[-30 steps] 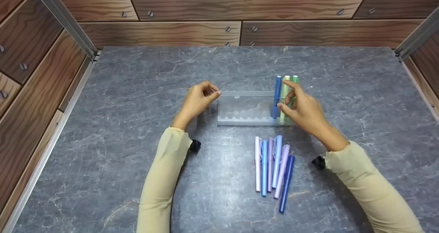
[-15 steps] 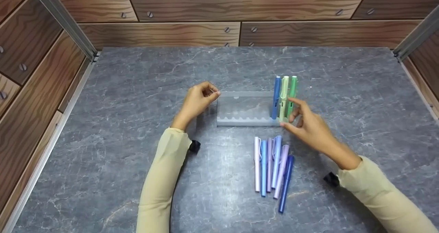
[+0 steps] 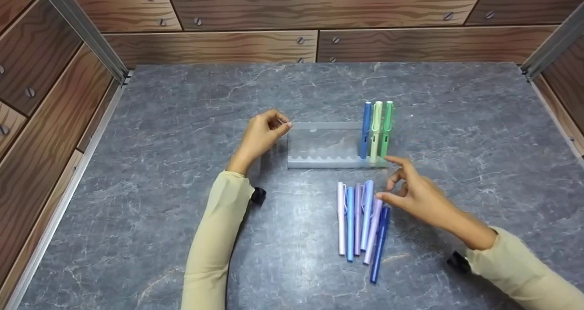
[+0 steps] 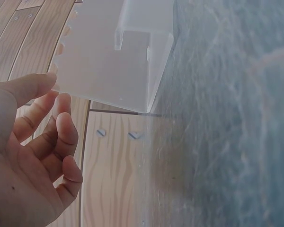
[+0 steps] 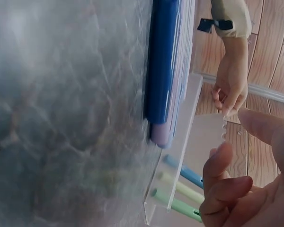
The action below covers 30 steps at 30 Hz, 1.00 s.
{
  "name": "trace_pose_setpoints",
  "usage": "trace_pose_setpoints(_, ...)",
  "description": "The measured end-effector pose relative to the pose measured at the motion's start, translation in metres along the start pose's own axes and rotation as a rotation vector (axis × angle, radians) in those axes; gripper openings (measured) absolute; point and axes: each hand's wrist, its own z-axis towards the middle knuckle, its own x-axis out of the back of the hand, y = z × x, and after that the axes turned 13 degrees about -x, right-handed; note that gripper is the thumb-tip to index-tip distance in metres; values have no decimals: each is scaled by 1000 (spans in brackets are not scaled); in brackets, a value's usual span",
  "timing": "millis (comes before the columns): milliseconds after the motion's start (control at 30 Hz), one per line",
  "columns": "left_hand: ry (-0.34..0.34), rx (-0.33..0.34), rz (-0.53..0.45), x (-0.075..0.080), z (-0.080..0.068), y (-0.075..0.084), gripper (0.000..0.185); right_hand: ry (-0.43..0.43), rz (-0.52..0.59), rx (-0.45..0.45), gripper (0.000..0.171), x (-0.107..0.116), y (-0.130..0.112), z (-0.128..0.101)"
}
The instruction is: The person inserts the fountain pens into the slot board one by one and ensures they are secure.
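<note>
A clear pen rack (image 3: 319, 164) with a notched lip stands on the table, holding a blue pen (image 3: 366, 132), a pale green pen (image 3: 375, 132) and a green pen (image 3: 386, 132) side by side at its right end. My left hand (image 3: 263, 132) pinches the rack's upper left corner between thumb and forefinger; the left wrist view shows the thumb at the corner of the clear panel (image 4: 99, 61). My right hand (image 3: 419, 193) holds nothing, thumb and fingers apart. Its thumb tip overlaps the top of a light purple pen (image 3: 372, 237) in the loose group, beside a dark blue pen (image 3: 379, 250).
Left of those two lie a pale lilac pen (image 3: 341, 223), a blue pen (image 3: 350, 228), a purple pen (image 3: 357, 223) and a periwinkle pen (image 3: 367, 218), all in front of the rack. Wood-patterned panels (image 3: 246, 45) border the grey marbled table (image 3: 182, 118).
My right hand has drawn back from the pens in the rack, moving down and right toward the loose pens. My left hand stays at the rack's corner.
</note>
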Motion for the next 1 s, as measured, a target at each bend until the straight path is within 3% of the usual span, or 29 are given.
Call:
trace_pose_setpoints(167, -3, 9, -23, 0, -1, -1, 14, -83, 19, -58, 77, -1, -1, -10)
trace_pose_setpoints(667, 5, 2, -11, -1, 0, -1, 14, -187, -10, -138, 81, -8, 8, -27)
trace_pose_setpoints(1000, -3, 11, -12, 0, 0, 1, 15, -233, -30, -104, 76, -11, 14, -35)
